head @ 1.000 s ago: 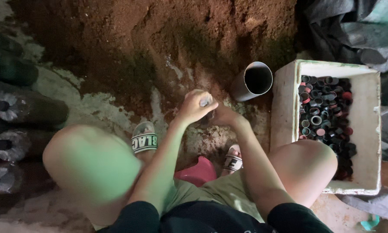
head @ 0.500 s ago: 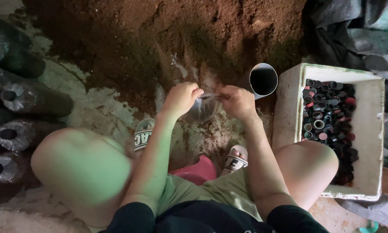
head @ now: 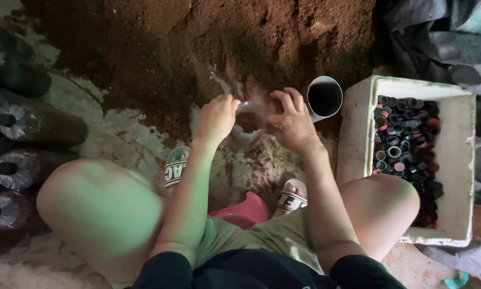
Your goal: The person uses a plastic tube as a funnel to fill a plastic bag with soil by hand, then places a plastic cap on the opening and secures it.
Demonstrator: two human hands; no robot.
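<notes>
Both hands hold a clear plastic bag (head: 249, 124) open at the sawdust heap (head: 208, 43).
Left hand (head: 214, 119) and right hand (head: 291, 123) each pinch the rim; thin film might slip or tear, spilling fill onto the floor.

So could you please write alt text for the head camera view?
Seen from above, a seated person's left hand and right hand pull open a clear plastic bag beside a heap of brown soil. A white box of rings and caps sits at right.
</notes>
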